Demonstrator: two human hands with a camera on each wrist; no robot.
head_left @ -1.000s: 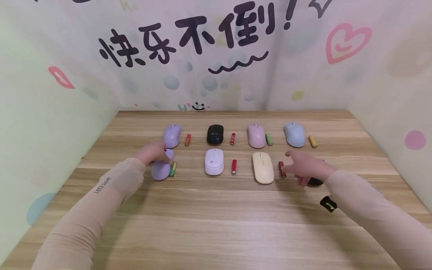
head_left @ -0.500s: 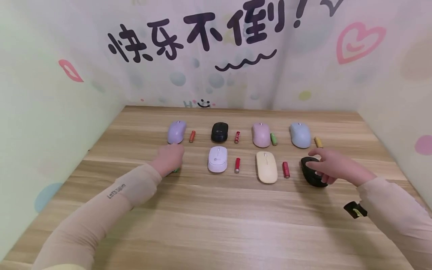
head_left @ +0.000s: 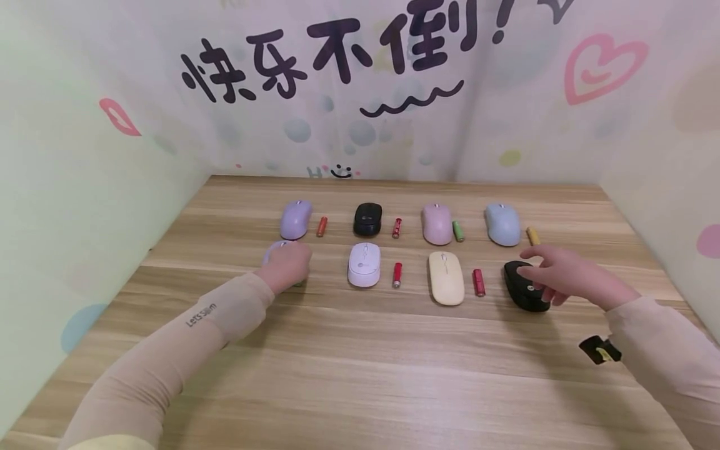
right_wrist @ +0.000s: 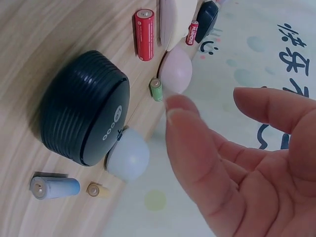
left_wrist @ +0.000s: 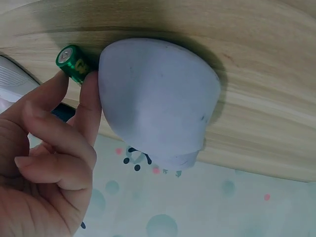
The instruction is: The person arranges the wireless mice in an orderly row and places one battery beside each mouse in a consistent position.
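Observation:
My left hand (head_left: 289, 265) is over the front row's left end, beside a lavender mouse (head_left: 273, 252) that it partly covers. In the left wrist view, the thumb and a finger pinch a green battery (left_wrist: 74, 63) next to that mouse (left_wrist: 158, 91); the other fingers are bent. My right hand (head_left: 568, 278) hovers by a black mouse (head_left: 523, 290) at the row's right end. The right wrist view shows its thumb and fingers apart and loosely bent, with nothing between them. A blue battery (right_wrist: 57, 187) lies beside the black mouse there.
The back row has a purple mouse (head_left: 295, 220), a black one (head_left: 368, 220), a pink one (head_left: 437, 225) and a blue one (head_left: 503, 225), each with a battery. A white mouse (head_left: 364, 265), a cream mouse (head_left: 447, 279) and red batteries (head_left: 479, 282) stand in front. Walls enclose the wooden table (head_left: 360, 375).
My left hand has shifted from the lavender mouse to the green battery at its right and pinches it. My right hand has moved right, uncovering more of the black mouse. The head view has shifted slightly.

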